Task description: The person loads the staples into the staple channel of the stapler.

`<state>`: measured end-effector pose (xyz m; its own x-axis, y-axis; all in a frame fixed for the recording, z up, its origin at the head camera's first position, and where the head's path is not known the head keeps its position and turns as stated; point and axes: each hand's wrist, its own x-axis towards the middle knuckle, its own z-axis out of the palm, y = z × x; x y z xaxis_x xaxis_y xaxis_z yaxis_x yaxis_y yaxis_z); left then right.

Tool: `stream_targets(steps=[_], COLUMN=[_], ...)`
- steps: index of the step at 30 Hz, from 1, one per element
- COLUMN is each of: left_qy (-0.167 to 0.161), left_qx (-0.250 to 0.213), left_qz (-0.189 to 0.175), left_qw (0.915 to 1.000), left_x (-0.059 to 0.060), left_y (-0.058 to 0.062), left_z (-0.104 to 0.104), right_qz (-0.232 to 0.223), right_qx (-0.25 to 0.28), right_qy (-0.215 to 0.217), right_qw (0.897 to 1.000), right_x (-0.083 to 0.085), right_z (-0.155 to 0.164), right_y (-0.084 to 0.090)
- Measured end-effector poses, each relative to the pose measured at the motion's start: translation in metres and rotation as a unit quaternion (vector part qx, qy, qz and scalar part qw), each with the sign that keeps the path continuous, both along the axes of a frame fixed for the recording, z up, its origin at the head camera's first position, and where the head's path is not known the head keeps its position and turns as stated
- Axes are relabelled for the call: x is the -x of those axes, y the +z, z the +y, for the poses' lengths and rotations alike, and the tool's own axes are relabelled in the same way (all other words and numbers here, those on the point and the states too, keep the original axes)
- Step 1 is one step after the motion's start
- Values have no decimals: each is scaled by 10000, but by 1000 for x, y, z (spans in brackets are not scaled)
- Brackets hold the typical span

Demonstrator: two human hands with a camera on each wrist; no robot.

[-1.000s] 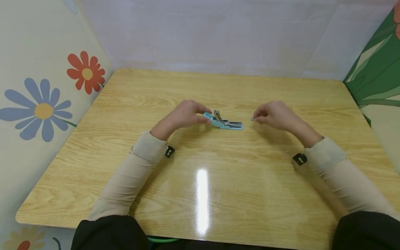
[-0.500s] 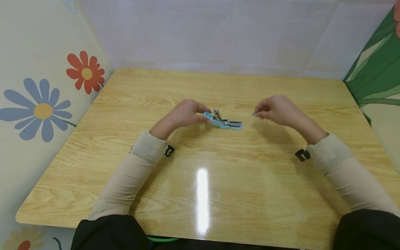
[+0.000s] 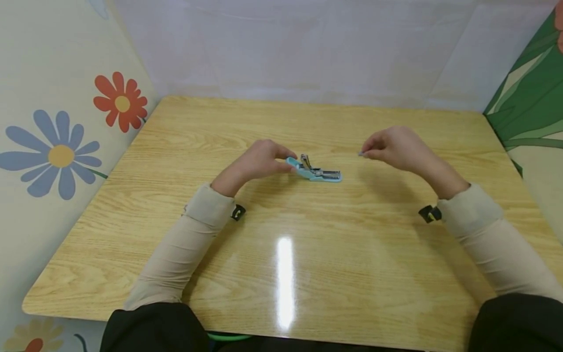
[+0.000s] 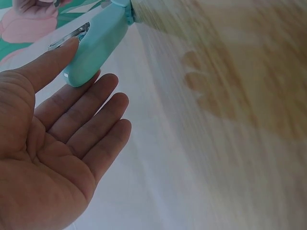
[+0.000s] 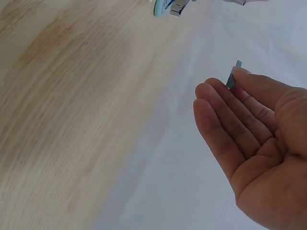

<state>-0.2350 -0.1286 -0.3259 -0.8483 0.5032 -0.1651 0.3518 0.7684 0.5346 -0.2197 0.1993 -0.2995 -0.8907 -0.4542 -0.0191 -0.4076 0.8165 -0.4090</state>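
Loading looks the step in hand; on the pale wooden surface, mid-frame, the left hand pinches the opened light-blue plastic stapler; upper right, the right hand pinches a small grey staple strip, needing alignment over the channel.

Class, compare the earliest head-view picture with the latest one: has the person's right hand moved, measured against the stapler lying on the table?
Yes. The right hand, pinching a strip of staples, has shifted up the picture and slightly right, away from the stapler, which stays put.
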Motion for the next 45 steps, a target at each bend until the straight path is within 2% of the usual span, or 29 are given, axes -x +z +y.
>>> stream_targets(steps=[17,30,45], left_qy=[-88,-30,41], left_qx=[9,13,7], left_qz=[-3,-29,-135], left_qw=[10000,10000,9999], left_x=[1,-1,-2], left_y=[-2,0,1], left_z=[-4,-1,-1], right_qz=[-21,113,71], right_qx=[130,135,181], right_qy=[-11,248,392], right_qw=[9999,9995,9990], right_x=[1,7,10], right_z=[-11,-31,-48], right_y=[3,1,1])
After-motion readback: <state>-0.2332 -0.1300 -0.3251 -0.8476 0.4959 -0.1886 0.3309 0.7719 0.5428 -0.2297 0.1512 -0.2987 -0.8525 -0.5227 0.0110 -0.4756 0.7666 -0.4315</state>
